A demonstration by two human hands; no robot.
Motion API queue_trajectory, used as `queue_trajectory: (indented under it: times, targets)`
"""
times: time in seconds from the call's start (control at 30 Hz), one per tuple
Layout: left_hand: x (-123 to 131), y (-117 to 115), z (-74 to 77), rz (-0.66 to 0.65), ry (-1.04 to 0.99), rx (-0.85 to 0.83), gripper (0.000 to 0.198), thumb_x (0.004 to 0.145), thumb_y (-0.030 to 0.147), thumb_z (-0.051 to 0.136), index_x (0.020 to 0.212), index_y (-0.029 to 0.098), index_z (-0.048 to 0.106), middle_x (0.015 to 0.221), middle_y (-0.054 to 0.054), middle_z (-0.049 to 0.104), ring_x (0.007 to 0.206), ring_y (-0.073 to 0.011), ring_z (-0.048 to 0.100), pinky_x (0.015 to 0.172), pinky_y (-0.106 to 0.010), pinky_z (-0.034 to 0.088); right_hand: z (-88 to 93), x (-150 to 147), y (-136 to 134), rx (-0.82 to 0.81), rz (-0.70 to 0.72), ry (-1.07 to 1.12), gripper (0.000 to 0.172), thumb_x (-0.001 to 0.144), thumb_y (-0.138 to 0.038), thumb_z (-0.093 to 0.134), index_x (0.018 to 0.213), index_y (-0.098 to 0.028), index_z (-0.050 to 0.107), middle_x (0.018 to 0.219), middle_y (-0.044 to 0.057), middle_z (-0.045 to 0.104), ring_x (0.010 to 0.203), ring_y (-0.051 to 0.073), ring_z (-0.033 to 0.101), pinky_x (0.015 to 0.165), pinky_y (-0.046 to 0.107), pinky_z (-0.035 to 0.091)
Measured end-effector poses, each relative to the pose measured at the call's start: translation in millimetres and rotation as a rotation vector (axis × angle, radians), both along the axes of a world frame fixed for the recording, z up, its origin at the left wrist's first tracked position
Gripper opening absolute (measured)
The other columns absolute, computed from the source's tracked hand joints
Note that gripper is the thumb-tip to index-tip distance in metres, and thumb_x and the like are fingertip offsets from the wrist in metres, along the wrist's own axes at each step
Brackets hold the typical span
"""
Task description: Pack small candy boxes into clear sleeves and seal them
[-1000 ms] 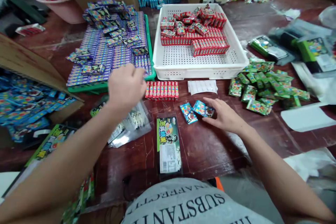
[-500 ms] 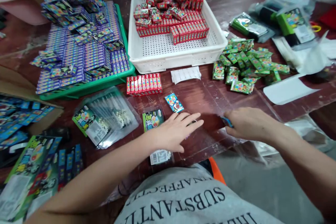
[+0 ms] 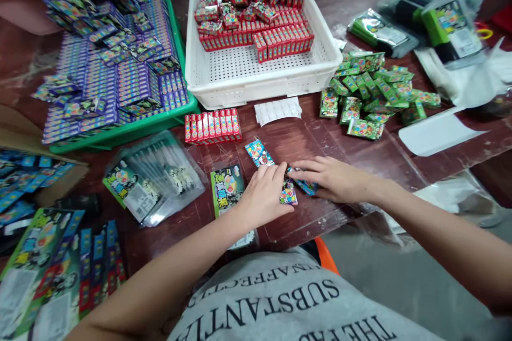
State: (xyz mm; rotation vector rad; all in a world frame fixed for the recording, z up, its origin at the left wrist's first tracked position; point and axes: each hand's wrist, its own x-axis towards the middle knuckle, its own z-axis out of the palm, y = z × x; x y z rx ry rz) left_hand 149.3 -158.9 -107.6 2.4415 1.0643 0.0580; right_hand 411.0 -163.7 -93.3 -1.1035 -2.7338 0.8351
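Observation:
My left hand (image 3: 264, 190) is bent around a small purple packet (image 3: 288, 194), with its fingers along the far side and its thumb on the near side. My right hand (image 3: 338, 178) has come in from the right, its fingers over a small blue packet (image 3: 308, 186) beside the purple one. Just beyond my left fingers another blue packet (image 3: 259, 153) lies face up on the table. A green-and-black printed pouch (image 3: 227, 189) lies partly under my left forearm.
A white basket (image 3: 260, 90) of red boxes and a green tray (image 3: 120, 130) of purple boxes stand at the back. A red box row (image 3: 213, 126), clear pouches (image 3: 156, 178), a white paper strip (image 3: 278, 111) and green packets (image 3: 372, 90) lie around my hands.
My right hand has moved left with the blue packet to meet my left hand. My left fingers, spread before, have closed in around the purple packet. The view has shifted slightly.

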Motion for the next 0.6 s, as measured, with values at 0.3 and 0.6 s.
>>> queue_trajectory:
  times: [0.3, 0.6]
  targets:
    - [0.7, -6.7, -9.3, 0.054, -0.055, -0.001, 0.111, 0.07, 0.051, 0.086, 0.154, 0.008, 0.027, 0.143, -0.019, 0.051, 0.131, -0.0355, 0.045, 0.115, -0.048, 0.039, -31.5, -27.1, -10.2, 0.08, -0.19, 0.059, 0.114, 0.075, -0.065, 0.078, 0.162, -0.022, 0.019, 0.134, 0.017, 0.053, 0.114, 0.034, 0.053, 0.102, 0.054, 0.048]
    - [-9.0, -16.8, -9.2, 0.009, -0.102, -0.031, 0.11, 0.076, 0.039, 0.085, 0.157, 0.014, 0.015, 0.142, -0.017, 0.051, 0.131, -0.0336, 0.047, 0.114, -0.049, 0.041, -21.4, -4.3, -13.7, 0.064, -0.193, 0.059, 0.101, 0.083, -0.056, 0.073, 0.163, -0.027, 0.018, 0.143, 0.017, 0.049, 0.129, 0.039, 0.048, 0.106, 0.059, 0.045]
